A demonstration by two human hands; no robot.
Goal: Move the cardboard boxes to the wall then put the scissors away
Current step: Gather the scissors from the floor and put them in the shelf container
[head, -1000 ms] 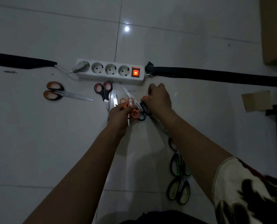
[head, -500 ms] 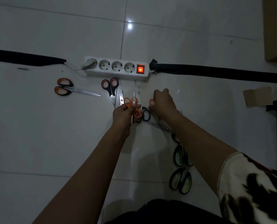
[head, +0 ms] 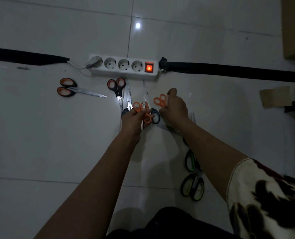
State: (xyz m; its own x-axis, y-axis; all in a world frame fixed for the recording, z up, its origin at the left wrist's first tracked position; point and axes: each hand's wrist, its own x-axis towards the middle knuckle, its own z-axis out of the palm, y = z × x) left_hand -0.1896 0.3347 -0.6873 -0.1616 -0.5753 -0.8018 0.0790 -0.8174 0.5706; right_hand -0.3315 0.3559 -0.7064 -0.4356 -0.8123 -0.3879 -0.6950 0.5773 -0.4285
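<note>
A: Left hand [head: 134,122]?
B: Curled round orange-handled scissors [head: 140,110], just before the power strip [head: 124,67].
A: Right hand [head: 175,110]?
B: Pinching small orange scissors [head: 160,100], fingers bent.
A: Cardboard box [head: 294,28]?
B: At the floor's [head: 40,144] far right corner, well apart from both hands.

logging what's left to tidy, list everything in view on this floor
white plastic power strip: one, red switch lit, top centre
black fabric strips: two, flanking the power strip
black-and-orange-handled scissors: two, below the strip, left
dark-handled scissors: apparently two, partly under the hands
green-and-black-handled scissors: two, beside the right forearm
small orange-handled scissors: two, one per hand
brown cardboard scrap: one, right edge
brown cardboard box: one, top right corner
left hand: grips one orange pair
right hand: grips the other
</note>
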